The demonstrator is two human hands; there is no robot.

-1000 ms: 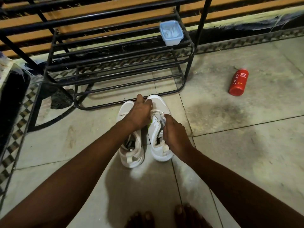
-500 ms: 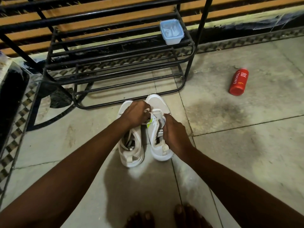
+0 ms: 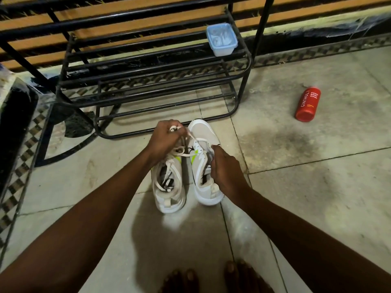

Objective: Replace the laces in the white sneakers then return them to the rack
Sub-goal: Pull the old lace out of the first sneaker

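Two white sneakers stand side by side on the floor tiles, toes toward the black metal shoe rack (image 3: 148, 85). The right sneaker (image 3: 203, 157) has most of its eyelets bare. My left hand (image 3: 164, 139) is closed around a white lace (image 3: 188, 136), bunched in the fist, with one strand running down to the right sneaker's lower eyelets. My right hand (image 3: 224, 169) grips that sneaker's right side by the collar. The left sneaker (image 3: 169, 187) has loose laces lying in its opening; its toe is hidden under my left hand.
A pale blue lidded plastic box (image 3: 221, 40) sits on the rack's top shelf at the right end. A red body-wash bottle (image 3: 307, 104) lies on the floor to the right. My bare toes (image 3: 211, 278) show at the bottom edge. A dark object (image 3: 14, 123) stands at the left.
My left hand has lifted up and away toward the rack, drawing the lace out of the right sneaker's eyelets. My right hand has stayed on the sneaker's side.
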